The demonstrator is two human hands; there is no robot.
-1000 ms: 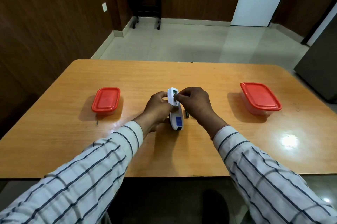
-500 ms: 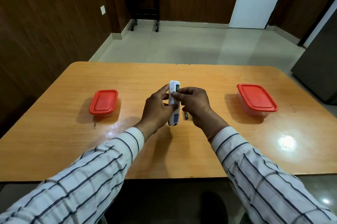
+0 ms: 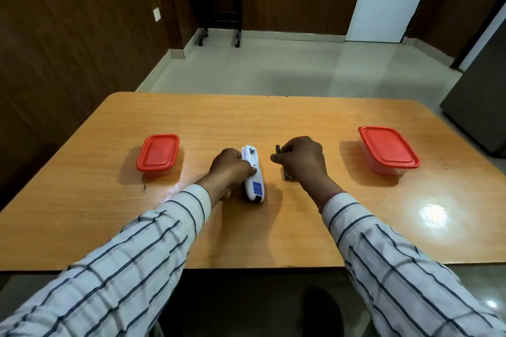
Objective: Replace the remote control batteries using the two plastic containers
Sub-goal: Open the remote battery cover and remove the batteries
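A white remote control (image 3: 253,175) lies back-up on the wooden table (image 3: 273,227), its battery bay open at the far end. My left hand (image 3: 229,168) grips its left side. My right hand (image 3: 301,157) is just right of the remote, pinching a dark battery (image 3: 277,148) that sticks up from my fingers. A second battery (image 3: 286,174) lies on the table under my right wrist. Two clear plastic containers with red lids stand closed: a small one (image 3: 158,154) at the left, a larger one (image 3: 388,149) at the right.
The table's near edge runs just below my forearms. Beyond the far edge is tiled floor, with a dark side table (image 3: 216,5) against the wood-panelled wall and a grey cabinet (image 3: 482,106) at the right.
The remote has gone from held upright to lying on the table. My right hand has pulled away to the right with a battery between its fingers.
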